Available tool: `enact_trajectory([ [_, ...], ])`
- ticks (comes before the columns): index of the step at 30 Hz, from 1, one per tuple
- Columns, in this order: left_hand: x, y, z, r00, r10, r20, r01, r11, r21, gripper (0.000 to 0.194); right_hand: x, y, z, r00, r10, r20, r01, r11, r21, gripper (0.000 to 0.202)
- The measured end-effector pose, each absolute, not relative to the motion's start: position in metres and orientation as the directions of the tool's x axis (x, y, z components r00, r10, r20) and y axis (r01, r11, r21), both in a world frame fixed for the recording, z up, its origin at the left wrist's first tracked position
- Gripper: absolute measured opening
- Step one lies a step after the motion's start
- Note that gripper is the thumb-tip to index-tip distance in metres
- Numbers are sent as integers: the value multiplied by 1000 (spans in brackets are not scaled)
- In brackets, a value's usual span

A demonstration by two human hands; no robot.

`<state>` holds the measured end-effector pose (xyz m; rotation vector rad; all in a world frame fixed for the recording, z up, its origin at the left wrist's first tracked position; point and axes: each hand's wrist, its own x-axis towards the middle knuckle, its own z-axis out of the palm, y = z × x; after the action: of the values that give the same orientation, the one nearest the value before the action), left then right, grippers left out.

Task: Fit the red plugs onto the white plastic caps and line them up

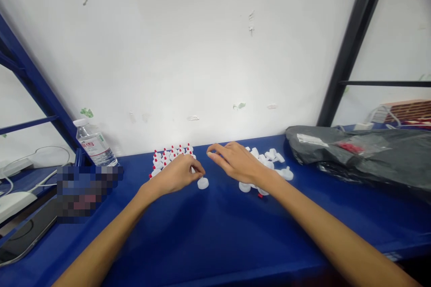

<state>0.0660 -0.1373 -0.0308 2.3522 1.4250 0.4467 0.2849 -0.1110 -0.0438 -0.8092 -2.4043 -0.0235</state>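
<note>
My left hand (182, 172) is pinched at the top of a white round nozzle cap (203, 183), whose wide base faces down just above or on the blue table. The fingertips hide the cap's upper part. Behind and left of this hand stand several white nozzle caps with red tips (164, 160), set upright in rows. My right hand (235, 160) hovers to the right, thumb and fingers apart with nothing visible between them. Under and beyond it lies a loose pile of white caps (268, 165), partly covered by the hand and forearm. A small red tip (260, 196) lies at the pile's near edge.
A water bottle (96, 143) stands at the back left against the white wall (202, 54). A phone-like dark device (27, 237) lies at the left edge of the blue table (202, 242). A dark grey plastic bag (363, 152) fills the right side. Metal posts rise at both sides.
</note>
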Motion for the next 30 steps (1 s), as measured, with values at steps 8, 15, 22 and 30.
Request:
enact_trajectory([
  [8,42,-136,-23,343,920,-187,896,-261,359,21,285,-108,-44,-644,516,565,558,822,-114,34],
  [15,8,-129,-16,173,940,-295,960,-95,263,13,288,-105,-43,-645,512,567,553,825,-115,37],
  [22,-3,-132,-17,49,964,-261,989,-11,146,17,294,-101,-39,-623,562,544,598,791,-132,43],
  [30,7,-136,-18,-3,976,-218,1000,-3,-29,24,307,-88,-38,-517,651,555,678,708,-198,50],
])
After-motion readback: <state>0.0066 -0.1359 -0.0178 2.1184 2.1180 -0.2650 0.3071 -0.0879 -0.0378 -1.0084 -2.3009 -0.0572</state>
